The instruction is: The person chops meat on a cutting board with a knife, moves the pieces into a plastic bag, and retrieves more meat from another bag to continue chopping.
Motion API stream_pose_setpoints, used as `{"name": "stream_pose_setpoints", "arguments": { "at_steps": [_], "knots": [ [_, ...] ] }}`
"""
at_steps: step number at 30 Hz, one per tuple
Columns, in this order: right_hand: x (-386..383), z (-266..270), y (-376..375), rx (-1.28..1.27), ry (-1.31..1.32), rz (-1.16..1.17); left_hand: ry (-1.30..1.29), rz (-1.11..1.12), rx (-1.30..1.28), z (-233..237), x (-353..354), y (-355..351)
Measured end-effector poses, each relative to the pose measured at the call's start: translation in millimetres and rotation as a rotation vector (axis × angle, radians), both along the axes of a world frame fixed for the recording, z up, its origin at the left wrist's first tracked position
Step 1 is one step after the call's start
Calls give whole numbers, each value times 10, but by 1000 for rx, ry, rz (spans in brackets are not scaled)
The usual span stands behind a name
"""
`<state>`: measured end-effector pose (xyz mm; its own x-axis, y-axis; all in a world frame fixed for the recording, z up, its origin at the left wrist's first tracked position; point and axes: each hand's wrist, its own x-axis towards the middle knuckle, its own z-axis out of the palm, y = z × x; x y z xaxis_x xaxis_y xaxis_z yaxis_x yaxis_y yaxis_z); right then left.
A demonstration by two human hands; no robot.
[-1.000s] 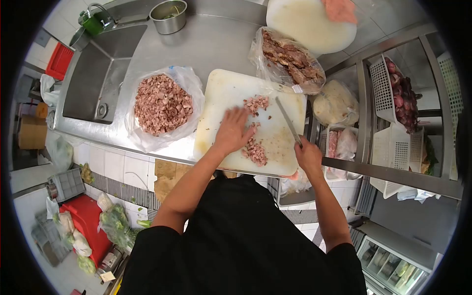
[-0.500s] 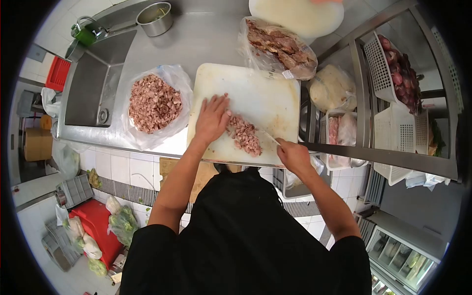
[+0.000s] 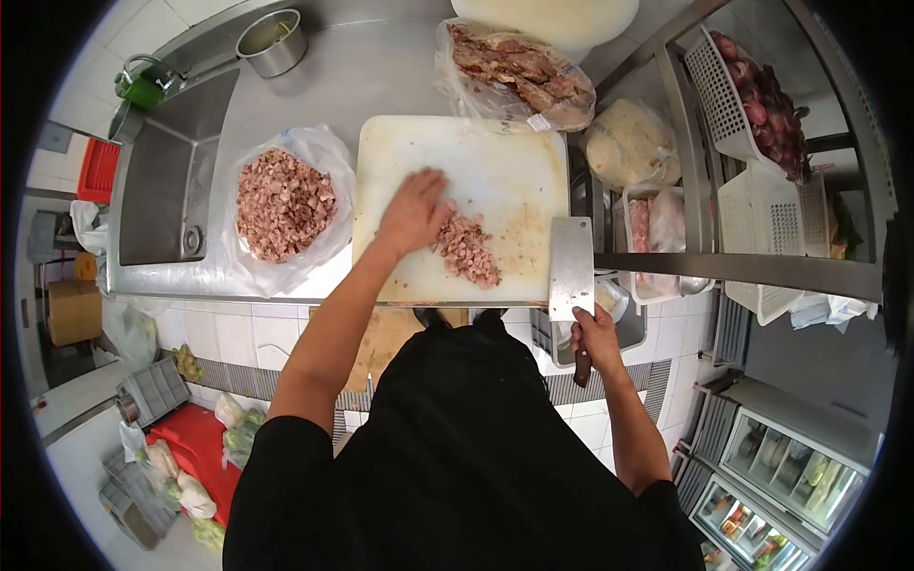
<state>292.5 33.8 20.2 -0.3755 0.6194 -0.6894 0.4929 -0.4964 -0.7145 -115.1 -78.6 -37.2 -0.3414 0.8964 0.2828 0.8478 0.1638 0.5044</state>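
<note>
A wooden-handled cleaver (image 3: 572, 264) lies flat-side up over the right edge of the white cutting board (image 3: 514, 157). My right hand (image 3: 596, 338) is closed around its handle, just off the board's near right corner. Small pieces of chopped meat (image 3: 466, 252) form a short pile on the board. Against the pile's left side rests my left hand (image 3: 416, 211), palm down with fingers stretched out and slightly blurred. Left of the board, a larger heap of diced meat (image 3: 284, 205) sits on a clear plastic bag (image 3: 328, 157).
Behind the board lies a bag of large meat pieces (image 3: 519, 71). A metal pot (image 3: 271, 46) and sink (image 3: 167, 190) are at the left. On the right, a metal rack (image 3: 743, 266) holds a basket of red onions (image 3: 762, 109), beside a bagged pale item (image 3: 630, 147).
My right hand has drawn the cleaver away from the chopped meat to the right and towards me, turning its blade flat. My left hand remains by the pile. The view has shifted slightly.
</note>
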Motion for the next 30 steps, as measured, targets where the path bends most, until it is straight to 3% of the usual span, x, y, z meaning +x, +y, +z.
{"name": "stream_pose_setpoints", "arguments": {
  "at_steps": [6,9,11,14,19,21,22,24,25,27,28,30],
  "knots": [
    [-351,-106,-194,-8,83,5,-196,-250,-21,86,622,-226],
    [-618,-172,-234,-13,46,144,-273,-249,-39,141,639,-262],
    [-781,-123,-281,28,7,227,-102,-3,-19,184,599,-302],
    [-849,-15,-243,66,-19,267,-115,-21,-80,164,530,-324],
    [-566,-43,-82,15,48,100,-116,-54,-64,106,519,-19],
    [-471,-7,-48,2,75,47,-141,-262,-131,118,522,29],
    [-438,19,-51,-15,53,39,-141,-259,-129,158,506,12],
    [-406,-7,-97,-18,46,49,-321,-494,-294,266,470,-96],
    [-418,0,-122,-22,38,56,-321,-494,-298,279,449,-178],
    [-465,-65,-226,-41,27,44,-112,-136,-43,270,399,-371],
    [-491,-127,-284,-48,59,51,-115,-144,-50,215,384,-426],
    [-580,-154,-411,-65,92,76,-71,99,-42,151,409,-543]
  ]
}}
